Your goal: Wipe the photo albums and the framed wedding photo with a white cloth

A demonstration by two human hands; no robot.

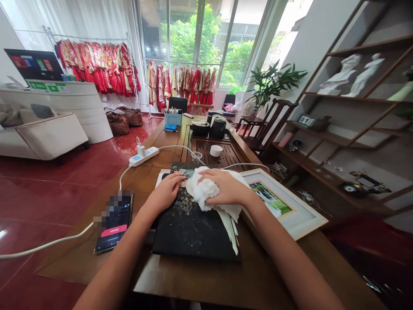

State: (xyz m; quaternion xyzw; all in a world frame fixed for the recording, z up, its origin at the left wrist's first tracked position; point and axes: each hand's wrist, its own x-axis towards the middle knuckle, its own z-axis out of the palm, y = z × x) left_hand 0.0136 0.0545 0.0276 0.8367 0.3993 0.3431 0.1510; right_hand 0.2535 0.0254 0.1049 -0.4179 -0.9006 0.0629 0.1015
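Note:
A black, flat, book-like album (196,234) lies on the wooden table, with pale speckles and part of a picture near its upper end. My left hand (168,189) rests on its upper left side, fingers laid over the surface. A crumpled white cloth (204,191) is bunched under my right hand (224,185), whose fingers wrap round it against the album. Loose cloth hangs over the album's right side. What the cloth covers is hidden. Beside my right forearm is a white framed photo (300,219), partly tucked behind the cloth and arm.
A lit phone (114,224) lies left of my left forearm. Behind it sits a white power strip (144,156), its cable crossing the table. Farther back, a tea tray (222,148) bears a white cup (216,150) and dark pots. Shelves (355,97) stand at the right.

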